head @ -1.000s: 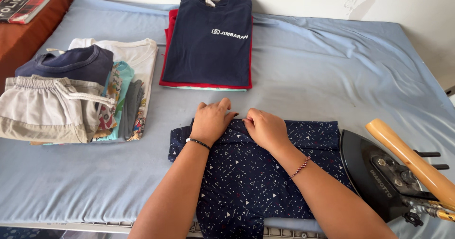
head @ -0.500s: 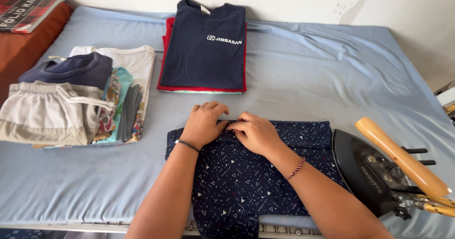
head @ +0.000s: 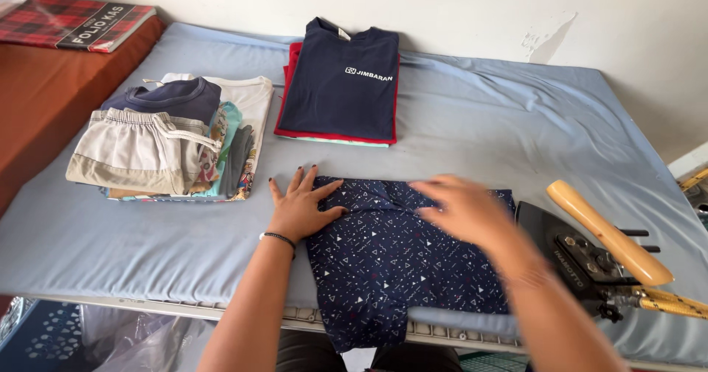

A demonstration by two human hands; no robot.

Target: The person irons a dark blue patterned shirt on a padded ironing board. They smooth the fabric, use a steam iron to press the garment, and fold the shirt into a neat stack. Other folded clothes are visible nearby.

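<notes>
1. The left hand (head: 299, 211) lay flat, fingers spread, its grip open and closed on nothing, pressing the far left corner of the dark navy garment patterned with small white triangles (head: 398, 261).
2. The right hand (head: 463, 208), blurred, was open above the garment's far right part; whether it touched the cloth could not be told.
3. The garment lay folded near the near edge of the table padded in pale blue cloth (head: 487, 121), one end hanging over that edge.
4. Right of it rested a black iron with a wooden handle (head: 597, 250).
5. Far left sat a pile of folded clothes topped by beige shorts (head: 147, 149); farther off, a folded navy T-shirt on a red one (head: 339, 84).
</notes>
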